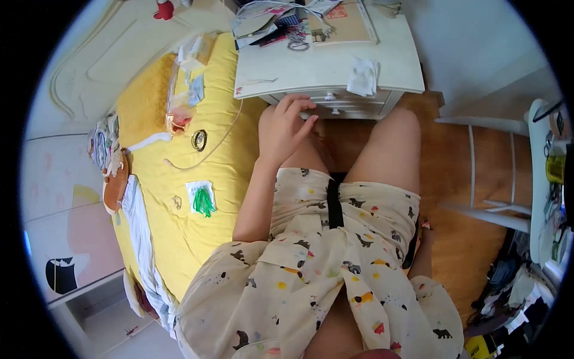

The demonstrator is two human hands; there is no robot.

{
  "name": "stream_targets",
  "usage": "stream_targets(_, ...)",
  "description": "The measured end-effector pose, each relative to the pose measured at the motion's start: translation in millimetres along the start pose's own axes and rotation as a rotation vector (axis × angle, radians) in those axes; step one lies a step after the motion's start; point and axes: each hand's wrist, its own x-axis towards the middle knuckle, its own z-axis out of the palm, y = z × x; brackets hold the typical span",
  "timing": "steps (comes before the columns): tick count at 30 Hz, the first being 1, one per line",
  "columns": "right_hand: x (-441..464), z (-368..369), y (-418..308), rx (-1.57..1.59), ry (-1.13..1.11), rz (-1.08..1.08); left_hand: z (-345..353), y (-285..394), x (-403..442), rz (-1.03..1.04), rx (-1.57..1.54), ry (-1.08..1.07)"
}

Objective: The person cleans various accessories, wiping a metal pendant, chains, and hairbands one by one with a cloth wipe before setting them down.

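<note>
My left hand point(287, 128) hovers over my left knee, just in front of the white nightstand point(388, 54). Its fingers are loosely bent and apart, with nothing in them. White drawer knobs point(330, 96) sit a little to the right of the fingertips. A crumpled white tissue point(363, 76) hangs over the nightstand's front edge. My right arm point(423, 254) hangs down beside my hip, and its hand cannot be made out.
On the yellow bed point(227, 173) lie a white cable point(209, 157), a black bracelet point(199, 140), and a green bundle on a white packet point(204, 202). Papers point(257, 27) crowd the nightstand's back. A white chair point(499, 212) stands at right beside piled clothes point(514, 287).
</note>
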Motion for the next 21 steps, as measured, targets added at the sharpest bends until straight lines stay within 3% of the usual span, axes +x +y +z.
stream_targets(4,48,8,-11,-0.191,0.051,0.027,4,-29,27,-0.258,-0.309,0.08)
stream_targets(5,26,4,-50,-0.179,0.05,-0.012,7,-43,37,-0.336,-0.422,0.089)
stream_targets(8,-54,-7,-193,-0.051,0.026,-0.057,21,-93,72,-0.254,-0.438,0.261)
stream_targets(10,-69,-6,-234,0.156,-0.013,0.012,22,-107,96,-0.249,-0.359,0.276)
stream_targets(13,-47,0,-233,-0.022,0.057,-0.266,23,-119,123,-0.256,-0.18,0.238)
stream_targets(18,-54,6,-251,-0.054,0.054,-0.358,33,-126,141,-0.188,0.189,0.138)
stream_targets(21,-49,9,-252,0.022,0.036,-0.34,38,-125,141,-0.152,0.24,0.172)
